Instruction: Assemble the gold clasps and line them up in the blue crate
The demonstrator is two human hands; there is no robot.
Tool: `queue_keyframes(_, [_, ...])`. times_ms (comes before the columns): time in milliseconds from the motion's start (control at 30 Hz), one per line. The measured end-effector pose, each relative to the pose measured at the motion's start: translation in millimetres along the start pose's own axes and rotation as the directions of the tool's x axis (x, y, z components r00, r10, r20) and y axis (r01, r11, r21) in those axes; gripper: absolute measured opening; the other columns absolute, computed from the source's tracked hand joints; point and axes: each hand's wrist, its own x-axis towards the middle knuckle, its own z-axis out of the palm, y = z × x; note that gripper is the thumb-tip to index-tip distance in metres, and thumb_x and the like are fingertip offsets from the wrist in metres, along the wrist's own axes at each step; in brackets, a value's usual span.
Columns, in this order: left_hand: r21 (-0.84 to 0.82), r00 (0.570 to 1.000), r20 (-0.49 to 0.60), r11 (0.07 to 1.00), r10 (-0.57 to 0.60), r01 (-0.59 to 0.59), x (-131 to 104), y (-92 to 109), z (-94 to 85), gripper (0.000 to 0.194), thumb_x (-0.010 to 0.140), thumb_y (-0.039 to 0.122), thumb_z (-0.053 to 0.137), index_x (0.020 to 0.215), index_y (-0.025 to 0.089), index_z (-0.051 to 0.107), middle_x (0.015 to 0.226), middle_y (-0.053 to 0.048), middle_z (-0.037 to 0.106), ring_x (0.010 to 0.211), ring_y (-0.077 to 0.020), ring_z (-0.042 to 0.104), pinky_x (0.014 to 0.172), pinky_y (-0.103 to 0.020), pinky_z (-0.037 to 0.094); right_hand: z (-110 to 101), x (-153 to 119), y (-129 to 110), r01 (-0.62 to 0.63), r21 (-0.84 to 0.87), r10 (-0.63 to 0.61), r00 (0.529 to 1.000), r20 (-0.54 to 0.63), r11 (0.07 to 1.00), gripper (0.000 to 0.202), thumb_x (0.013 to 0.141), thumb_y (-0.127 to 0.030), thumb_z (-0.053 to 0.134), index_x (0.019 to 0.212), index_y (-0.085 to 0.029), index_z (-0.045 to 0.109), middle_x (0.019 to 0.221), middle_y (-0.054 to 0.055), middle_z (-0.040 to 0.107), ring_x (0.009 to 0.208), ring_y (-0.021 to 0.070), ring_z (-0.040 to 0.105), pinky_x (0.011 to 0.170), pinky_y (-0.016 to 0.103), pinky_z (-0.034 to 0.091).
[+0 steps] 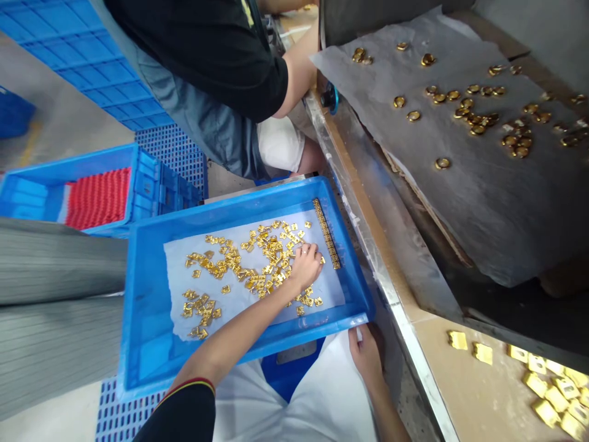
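My left hand (pixel 306 268) reaches into a blue tray (pixel 151 288) with its fingers bent and drawn together at a small gold-coloured metal piece (pixel 322 260). Heaps of the same gold pieces (pixel 273 248) lie on a sheet of white paper (pixel 184 325) around it. Along the tray's far right side runs a straight row of gold pieces (pixel 326 233). Over my lap, my right hand (pixel 365 351) grips the tray's near right corner, its fingertips partly hidden by the rim.
To the right, a workbench (pixel 391 276) has a metal edge and a raised, paper-covered surface with gold rings (pixel 478 116). Gold blocks (pixel 556 393) lie below. A co-worker (pixel 216 67) sits ahead. At left stands a blue crate (pixel 92 156) with red items (pixel 99 199).
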Motion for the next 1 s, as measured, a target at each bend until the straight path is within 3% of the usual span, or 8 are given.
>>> queue_keyframes(167, [-0.024, 0.993, 0.019, 0.993, 0.117, -0.116, -21, 16, 5.4, 0.018, 0.092, 0.032, 0.066, 0.101, 0.019, 0.073, 0.117, -0.013, 0.063, 0.113, -0.032, 0.053, 0.09, -0.047, 0.042, 0, 0, 0, -0.013, 0.015, 0.013, 1.0, 0.007, 1.0, 0.05, 0.092, -0.055, 0.039, 0.091, -0.019, 0.075, 0.08, 0.013, 0.078, 0.066, 0.025, 0.073, 0.054, 0.029, 0.055])
queue_keyframes(300, [-0.038, 0.984, 0.018, 0.983, 0.178, -0.178, -25, 29, 9.7, 0.02, 0.092, 0.036, 0.068, 0.101, 0.019, 0.073, 0.114, -0.012, 0.064, 0.111, -0.0298, 0.053, 0.09, -0.044, 0.042, 0, -1, -1, -0.021, 0.02, 0.021, 1.0, 0.011, 1.0, 0.052, 0.093, -0.055, 0.039, 0.092, -0.018, 0.075, 0.083, 0.014, 0.079, 0.07, 0.0255, 0.074, 0.057, 0.029, 0.056])
queue_keyframes(467, [-0.037, 0.99, -0.003, 0.99, 0.14, -0.14, -15, 34, 12.2, 0.03, 0.09, 0.042, 0.07, 0.107, 0.017, 0.072, 0.113, -0.015, 0.064, 0.11, -0.0316, 0.053, 0.086, -0.044, 0.041, -3, -1, 4, -0.023, 0.03, 0.022, 0.998, 0.06, 0.999, 0.051, 0.094, -0.053, 0.039, 0.095, -0.018, 0.076, 0.087, 0.013, 0.08, 0.068, 0.0236, 0.074, 0.055, 0.028, 0.056])
queue_keyframes(1000, [-0.048, 0.991, 0.015, 0.99, 0.132, -0.132, 3, 39, 15.1, 0.025, 0.091, 0.039, 0.068, 0.106, 0.018, 0.071, 0.11, -0.014, 0.064, 0.103, -0.0311, 0.053, 0.081, -0.045, 0.042, -1, 0, 0, -0.007, 0.052, 0.006, 1.0, 0.023, 0.999, 0.046, 0.093, -0.049, 0.041, 0.098, -0.019, 0.074, 0.086, 0.012, 0.079, 0.075, 0.0246, 0.074, 0.059, 0.028, 0.057])
